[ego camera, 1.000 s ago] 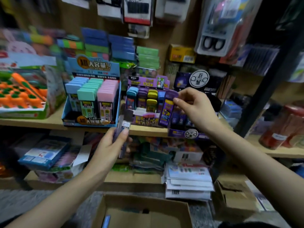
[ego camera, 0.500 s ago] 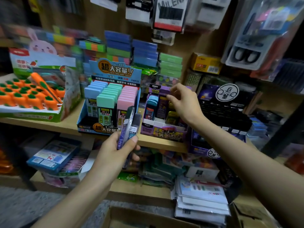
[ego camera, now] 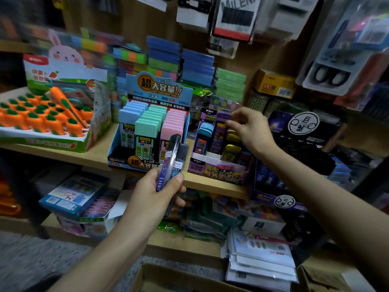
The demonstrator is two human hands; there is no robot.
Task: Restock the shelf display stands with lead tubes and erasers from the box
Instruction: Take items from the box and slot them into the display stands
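My left hand (ego camera: 154, 191) grips a few dark lead tubes (ego camera: 172, 159) upright in front of the shelf edge. My right hand (ego camera: 250, 128) reaches over the purple display stand (ego camera: 216, 169) and pinches the top of a purple tube (ego camera: 222, 121) standing in its middle row. Blue tubes (ego camera: 205, 131) fill that stand's left row and yellow ones (ego camera: 231, 144) sit to the right. Left of it stands the blue display stand (ego camera: 120, 152) packed with blue, green and pink lead tubes. A cardboard box (ego camera: 179, 279) lies open on the floor at the bottom edge.
A carrot eraser tray (ego camera: 48, 140) sits at the shelf's left. A dark display box (ego camera: 299, 135) stands at the right. Stacked colourful packs line the back wall, with hanging blister packs above. The lower shelf holds boxes and white packets (ego camera: 263, 264).
The view has swung right and up. My right hand has carried the purple tube from the dark box's front over to the purple stand's middle row. The left hand keeps its tubes.
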